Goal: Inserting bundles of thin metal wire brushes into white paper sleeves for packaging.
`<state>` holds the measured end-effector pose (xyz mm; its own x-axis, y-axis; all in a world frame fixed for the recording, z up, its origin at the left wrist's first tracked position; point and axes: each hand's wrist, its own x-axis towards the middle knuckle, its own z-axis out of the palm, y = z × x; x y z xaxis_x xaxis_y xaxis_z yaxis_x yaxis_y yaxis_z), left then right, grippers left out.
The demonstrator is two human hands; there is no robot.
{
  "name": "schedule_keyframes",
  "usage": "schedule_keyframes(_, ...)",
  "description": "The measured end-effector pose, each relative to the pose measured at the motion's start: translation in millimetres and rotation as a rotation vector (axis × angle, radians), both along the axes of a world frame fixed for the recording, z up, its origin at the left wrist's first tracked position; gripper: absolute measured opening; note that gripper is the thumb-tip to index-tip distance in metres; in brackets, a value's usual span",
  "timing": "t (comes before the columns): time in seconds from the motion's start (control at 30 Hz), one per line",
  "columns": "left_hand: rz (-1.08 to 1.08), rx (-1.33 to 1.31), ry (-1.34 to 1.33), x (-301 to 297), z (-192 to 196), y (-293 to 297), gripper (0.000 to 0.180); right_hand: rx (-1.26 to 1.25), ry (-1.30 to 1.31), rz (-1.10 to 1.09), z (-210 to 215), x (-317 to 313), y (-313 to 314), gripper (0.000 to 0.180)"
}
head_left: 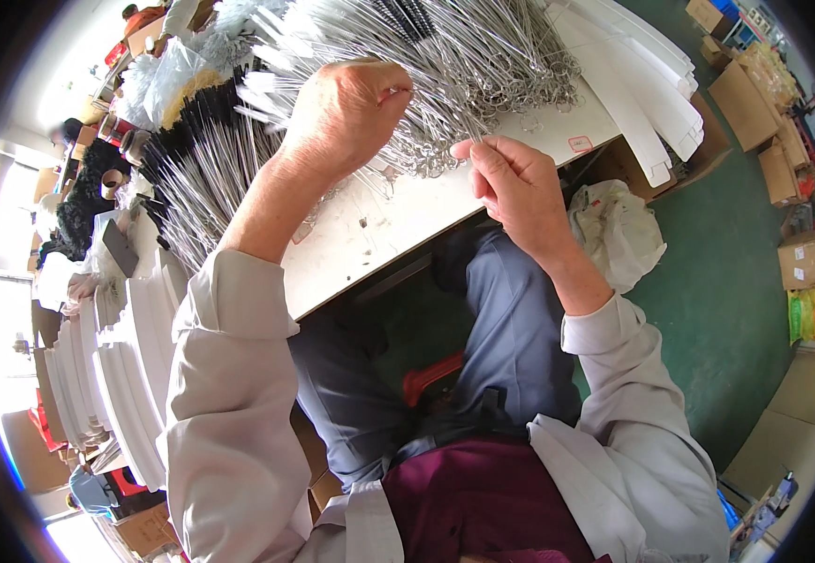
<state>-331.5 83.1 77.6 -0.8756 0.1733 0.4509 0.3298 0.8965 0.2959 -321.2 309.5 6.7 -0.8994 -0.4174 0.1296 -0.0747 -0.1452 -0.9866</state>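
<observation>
My right hand (518,192) pinches the wire loops (437,161) near the counter's (370,244) front edge; my left hand (349,113) curls over wire brushes (497,52). I cannot tell its grip.

Small red-framed label (580,144) on white table (407,214), print unreadable

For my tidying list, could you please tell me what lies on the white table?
A dense pile of thin metal wires, many with loops, lies on the white table, partly behind the left hand. What's beneath the pile is covered from view.
</observation>
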Motion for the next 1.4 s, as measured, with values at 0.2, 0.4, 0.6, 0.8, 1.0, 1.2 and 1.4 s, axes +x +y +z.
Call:
schedule_keyframes(0.2, -0.075, 0.037, 0.023, 6.9, 9.9, -9.2, 0.009, -0.081, -0.036, 0.013, 9.7, -3.0, -6.9, 0.027)
schedule_keyframes(0.4, -0.122, -0.059, 0.088, 33.7, 6.1, -3.9, 0.006, -0.09, 0.021, -0.044, 7.4, -3.2, -3.9, 0.025)
schedule_keyframes(0.6, -0.155, -0.076, 0.069, 66.2, -11.0, 5.0, 0.008, -0.024, -0.025, -0.04, -1.8, -8.7, -14.2, 0.03)
schedule_keyframes(0.8, -0.133, -0.048, 0.117, 77.2, -25.9, 7.4, 0.011, 0.031, -0.043, 0.034, 2.6, 1.6, -20.5, 0.032)
schedule_keyframes(1.0, -0.13, -0.008, 0.162, 84.2, -35.6, 6.5, 0.012, 0.089, 0.045, 0.159, -18.3, 0.3, -33.3, 0.029)
schedule_keyframes(1.2, -0.14, -0.012, 0.173, 94.1, -42.7, 4.0, 0.014, 0.056, -0.09, 0.17, -2.3, 4.9, -34.8, 0.025)
schedule_keyframes(1.4, -0.16, -0.033, 0.197, 95.1, -57.4, 6.2, 0.01, -0.034, -0.027, 0.114, -6.4, 6.6, -45.1, 0.023)
